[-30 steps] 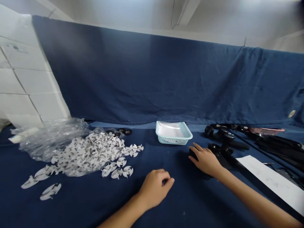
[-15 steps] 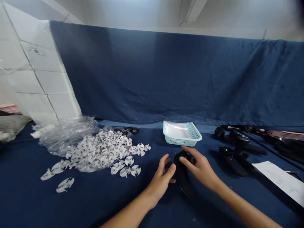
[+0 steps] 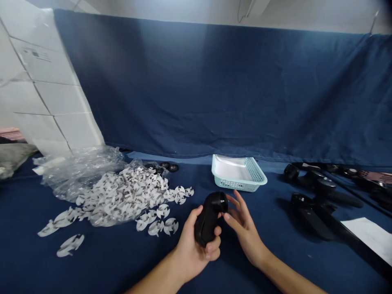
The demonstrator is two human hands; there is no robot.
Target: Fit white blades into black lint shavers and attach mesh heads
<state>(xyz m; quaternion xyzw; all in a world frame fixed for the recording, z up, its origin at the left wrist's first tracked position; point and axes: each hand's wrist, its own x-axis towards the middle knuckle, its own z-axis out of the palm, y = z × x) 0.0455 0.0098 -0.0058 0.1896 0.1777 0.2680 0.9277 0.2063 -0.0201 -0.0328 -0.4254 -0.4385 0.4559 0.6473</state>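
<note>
My left hand (image 3: pixel 196 249) is wrapped round a black handle with an angled round head (image 3: pixel 208 220), which is held upright and slightly tilted above the cloth. The head's round end faces right, and a small light spot shows inside its rim. Beside that end is my right hand (image 3: pixel 245 232), its fingers apart and nothing held in them. Its thumb and fingertips come close to the head; I cannot tell whether they touch it.
A pile of white plastic discs with cut-outs (image 3: pixel 122 196) lies at left by a clear plastic bag (image 3: pixel 82 169). A pale blue basket (image 3: pixel 239 185) stands ahead. Similar black handles (image 3: pixel 314 218) and a white paper sheet (image 3: pixel 369 237) lie at right.
The black handle has come up off the cloth and leftward into my left hand, which has closed on it. My right hand has let go and stays beside its head.
</note>
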